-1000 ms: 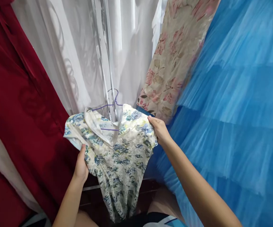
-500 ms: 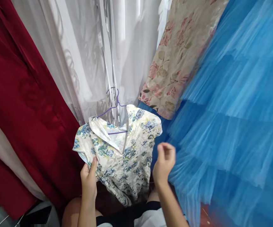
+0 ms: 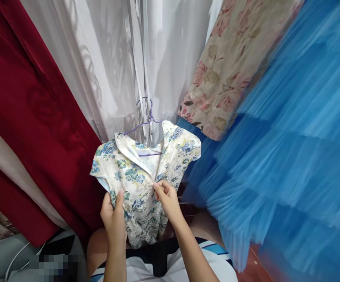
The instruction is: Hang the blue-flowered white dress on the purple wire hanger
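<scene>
Your left hand (image 3: 113,217) clamps the floral garment's (image 3: 137,178) left side, likely steadying it. Right hand (image 3: 168,199): fingers (image 3: 161,188) pinched on the neckline's base (image 3: 153,180). Purple hanger (image 3: 151,114) supports the shoulders.

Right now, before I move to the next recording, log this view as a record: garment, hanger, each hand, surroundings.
garment: floral garment, white with blue flowers, neck open
hanger: purple hanger, lower bar visible inside the neckline
left hand: left hand grips the garment's side, thumb on front
right hand: right hand pinches below the neck opening
behind: white cloth
picture left: red cloth
picture right: pink-flowered cloth, blue tiered tulle
</scene>
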A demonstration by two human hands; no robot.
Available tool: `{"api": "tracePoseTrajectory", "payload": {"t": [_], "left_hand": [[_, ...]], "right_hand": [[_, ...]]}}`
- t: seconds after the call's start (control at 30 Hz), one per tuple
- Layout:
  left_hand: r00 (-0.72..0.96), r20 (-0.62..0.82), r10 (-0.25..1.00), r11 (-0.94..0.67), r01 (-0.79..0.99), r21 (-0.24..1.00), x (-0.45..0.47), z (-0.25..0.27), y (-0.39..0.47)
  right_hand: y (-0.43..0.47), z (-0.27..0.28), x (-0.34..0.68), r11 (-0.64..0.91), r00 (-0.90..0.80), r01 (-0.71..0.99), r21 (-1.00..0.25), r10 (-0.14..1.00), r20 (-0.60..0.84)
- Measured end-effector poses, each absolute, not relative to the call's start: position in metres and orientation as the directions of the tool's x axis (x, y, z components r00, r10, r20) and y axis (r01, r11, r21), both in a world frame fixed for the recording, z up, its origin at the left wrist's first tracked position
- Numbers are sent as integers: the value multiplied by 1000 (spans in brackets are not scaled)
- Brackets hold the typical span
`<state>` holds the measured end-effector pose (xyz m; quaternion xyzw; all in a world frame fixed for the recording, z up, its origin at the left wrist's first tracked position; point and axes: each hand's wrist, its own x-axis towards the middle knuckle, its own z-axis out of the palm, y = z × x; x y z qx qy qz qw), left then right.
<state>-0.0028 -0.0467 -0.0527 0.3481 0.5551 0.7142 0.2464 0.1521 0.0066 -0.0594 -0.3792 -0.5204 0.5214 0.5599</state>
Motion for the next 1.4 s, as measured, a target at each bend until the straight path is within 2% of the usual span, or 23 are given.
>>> {"api": "tracePoseTrajectory", "payload": {"t": [0.07, 0.1, 0.13, 0.2, 0.27, 0.3, 0.43, 0.5, 0.6, 0.67, 0.77, 0.87, 0.93, 1.03, 1.13, 1.2, 1.27, 1.4], "left_hand": [[-741, 412, 530, -345, 256, 903, 7, -60, -47], [-741, 498, 450, -362, 358, 860, 15, -67, -46], [-699, 562, 443, -369, 429, 825, 23, -74, -43], [-524, 592, 612, -372, 470, 801, 42, -90, -37], [-328, 507, 797, -347, 437, 830, 59, -100, -29], [-271, 468, 841, -333, 423, 843, 66, -103, -25], [-116, 474, 873, -373, 465, 803, 75, -94, -13], [2, 487, 874, -416, 523, 744, 73, -85, -10], [149, 440, 886, -413, 686, 599, 70, -71, -9], [214, 389, 896, -383, 815, 434, 69, -61, -9], [286, 301, 910, -346, 923, 168, 69, -51, -9], [318, 204, 926, -326, 945, 4, 68, -52, -9], [337, 174, 925, -341, 940, -6, 66, -56, -7], [389, 233, 891, -429, 890, 154, 57, -50, 1], [253, 477, 841, -472, 774, 422, 42, -15, 20], [82, 655, 752, -525, 675, 518, 32, 23, 36], [68, 765, 641, -619, 634, 462, 25, 60, 53], [255, 796, 549, -673, 699, 240, 24, 102, 70]], "right_hand": [[1, -60, 158, 118, -85, -218, -969, 987, 140], [-2, -59, 161, 91, -96, -227, -970, 989, 115], [-5, -58, 164, 64, -114, -232, -971, 989, 93], [-9, -55, 169, 29, -151, -231, -972, 986, 65], [-13, -51, 174, 17, -175, -234, -972, 983, 59], [-14, -49, 176, 7, -191, -245, -969, 980, 56], [-5, -37, 188, -73, -266, -318, -945, 964, 15], [10, -24, 194, -45, -242, -323, -945, 970, 36], [39, 5, 197, 39, -190, -323, -946, 976, 105], [61, 31, 195, 56, -200, -342, -938, 971, 130], [88, 70, 189, -4, -263, -384, -924, 959, 105], [107, 103, 186, -102, -323, -428, -898, 945, 46], [111, 116, 186, -120, -343, -441, -890, 938, 43], [106, 121, 187, -57, -323, -407, -912, 943, 85], [92, 112, 185, 119, -265, -312, -943, 942, 207], [83, 105, 182, 259, -234, -233, -937, 921, 312], [78, 99, 179, 347, -201, -177, -921, 903, 379], [84, 86, 175, 442, -109, -16, -897, 891, 441]]}}
